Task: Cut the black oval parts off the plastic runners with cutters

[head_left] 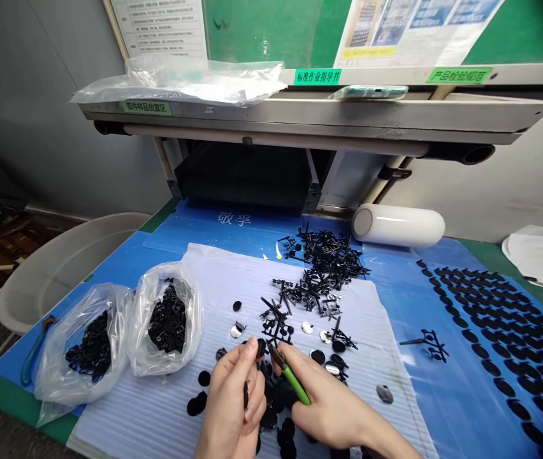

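My left hand (234, 398) is closed in a pinch on a small black round part (260, 347) at its fingertips. My right hand (331, 405) grips green-handled cutters (293, 381), whose tip points at that part. Both hands hover over a white corrugated sheet (157, 408) near the table's front edge. Several loose black discs (278, 408) lie under and around the hands. A heap of black plastic sprues (322, 268) sits further back on the sheet.
Two open plastic bags of black parts (90, 347) (169, 319) stand at the left. Rows of black discs (496, 325) cover the blue mat on the right. A white cylinder (398, 225) lies at the back, a white basin (61, 261) at far left.
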`<state>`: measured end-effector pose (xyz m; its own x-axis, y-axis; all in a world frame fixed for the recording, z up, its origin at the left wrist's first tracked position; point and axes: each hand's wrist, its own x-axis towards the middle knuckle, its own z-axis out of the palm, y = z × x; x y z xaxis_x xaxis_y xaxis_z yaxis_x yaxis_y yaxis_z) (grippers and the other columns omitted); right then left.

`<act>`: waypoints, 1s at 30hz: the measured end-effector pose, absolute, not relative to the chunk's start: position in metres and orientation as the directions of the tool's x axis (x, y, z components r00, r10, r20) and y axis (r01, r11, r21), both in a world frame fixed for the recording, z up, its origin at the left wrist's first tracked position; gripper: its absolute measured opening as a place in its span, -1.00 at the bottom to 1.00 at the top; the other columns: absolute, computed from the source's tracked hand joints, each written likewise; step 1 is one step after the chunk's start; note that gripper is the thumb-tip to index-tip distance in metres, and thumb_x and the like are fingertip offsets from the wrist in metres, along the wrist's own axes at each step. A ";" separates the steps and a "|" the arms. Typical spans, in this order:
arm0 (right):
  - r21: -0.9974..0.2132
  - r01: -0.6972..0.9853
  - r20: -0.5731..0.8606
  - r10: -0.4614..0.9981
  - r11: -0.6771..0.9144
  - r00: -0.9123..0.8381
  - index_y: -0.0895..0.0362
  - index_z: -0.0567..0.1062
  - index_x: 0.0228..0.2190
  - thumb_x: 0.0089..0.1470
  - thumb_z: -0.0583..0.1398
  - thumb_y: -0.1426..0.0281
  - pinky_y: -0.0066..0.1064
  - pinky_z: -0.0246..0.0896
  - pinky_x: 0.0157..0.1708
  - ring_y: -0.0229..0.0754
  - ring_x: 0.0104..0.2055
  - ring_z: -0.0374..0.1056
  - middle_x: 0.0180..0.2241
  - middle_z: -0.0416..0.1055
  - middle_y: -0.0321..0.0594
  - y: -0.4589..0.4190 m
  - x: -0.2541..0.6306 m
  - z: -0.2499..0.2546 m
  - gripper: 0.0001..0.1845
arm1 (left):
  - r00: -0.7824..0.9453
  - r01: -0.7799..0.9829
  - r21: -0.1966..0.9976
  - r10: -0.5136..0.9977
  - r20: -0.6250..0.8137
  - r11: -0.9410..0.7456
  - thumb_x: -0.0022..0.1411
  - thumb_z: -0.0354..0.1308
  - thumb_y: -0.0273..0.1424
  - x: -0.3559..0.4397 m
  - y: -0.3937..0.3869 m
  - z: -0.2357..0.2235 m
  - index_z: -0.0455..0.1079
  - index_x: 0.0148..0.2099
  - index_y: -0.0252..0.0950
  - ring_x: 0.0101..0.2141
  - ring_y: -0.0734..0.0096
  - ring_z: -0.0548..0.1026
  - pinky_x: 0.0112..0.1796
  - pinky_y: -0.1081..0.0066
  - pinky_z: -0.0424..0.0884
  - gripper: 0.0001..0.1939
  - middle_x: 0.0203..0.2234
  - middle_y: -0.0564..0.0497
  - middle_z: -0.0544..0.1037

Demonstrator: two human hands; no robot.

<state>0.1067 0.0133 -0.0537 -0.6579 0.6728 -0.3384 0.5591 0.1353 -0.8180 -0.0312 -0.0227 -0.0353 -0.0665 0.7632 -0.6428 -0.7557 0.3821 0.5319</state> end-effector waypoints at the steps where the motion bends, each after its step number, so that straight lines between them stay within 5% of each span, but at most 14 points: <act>1: -0.817 0.561 -0.344 0.668 0.133 -0.660 0.16 0.27 -0.21 -0.39 -0.01 0.59 -0.32 0.12 -0.22 -0.07 -0.21 0.23 -0.26 0.30 -0.17 0.014 0.107 -0.053 -0.46 | -0.067 -0.756 0.530 0.760 -0.646 0.384 -0.16 0.33 -0.20 -0.030 -0.022 -0.035 0.17 -0.61 -0.29 -0.85 0.81 -0.13 -0.82 0.64 -0.27 -0.60 -0.90 0.32 0.08; 9: -0.774 0.610 -0.381 0.644 0.170 -0.663 0.17 0.28 -0.16 -0.30 -0.01 0.55 -0.32 0.06 -0.25 -0.02 -0.17 0.22 -0.27 0.35 -0.13 0.011 0.113 -0.057 -0.47 | -0.106 -0.721 0.575 0.758 -0.643 0.387 -0.12 0.29 -0.17 -0.030 -0.025 -0.038 0.12 -0.60 -0.27 -0.85 0.79 -0.14 -0.81 0.62 -0.27 -0.58 -0.90 0.33 0.06; 18: -0.786 0.588 -0.373 0.611 0.192 -0.698 0.07 0.14 -0.54 -0.34 0.01 0.60 -0.44 -0.14 -0.55 -0.26 -0.54 0.04 -0.61 0.10 -0.42 0.036 0.099 -0.047 -0.76 | -0.263 -0.423 0.810 0.800 -0.539 0.406 0.16 0.00 -0.18 -0.041 -0.024 -0.051 0.00 -0.54 -0.19 -0.78 0.66 -0.20 -0.79 0.57 -0.22 -0.66 -0.82 0.33 -0.06; 24: -0.845 0.534 -0.391 0.688 -0.005 -0.612 0.08 0.11 -0.57 -0.34 0.03 0.56 -0.47 -0.16 -0.57 -0.31 -0.55 -0.05 -0.59 0.02 -0.45 0.062 0.121 -0.040 -0.79 | -0.332 0.209 0.955 0.934 -0.133 0.210 0.23 -0.02 -0.28 -0.044 -0.057 -0.066 0.10 -0.59 -0.25 -0.69 0.59 0.03 -0.63 0.49 -0.03 -0.64 -0.75 0.22 0.04; 30: -0.889 0.359 -0.447 0.703 -0.282 -0.553 0.10 0.19 -0.36 -0.19 0.03 0.40 -0.50 -0.05 -0.61 -0.33 -0.54 0.00 -0.47 0.05 -0.39 0.044 0.154 -0.040 -0.77 | 0.059 0.642 0.697 0.928 0.369 -0.318 0.16 0.05 -0.17 0.006 -0.075 -0.095 0.21 -0.68 -0.27 -0.70 0.49 0.18 -0.59 0.36 -0.07 -0.55 -0.80 0.11 0.27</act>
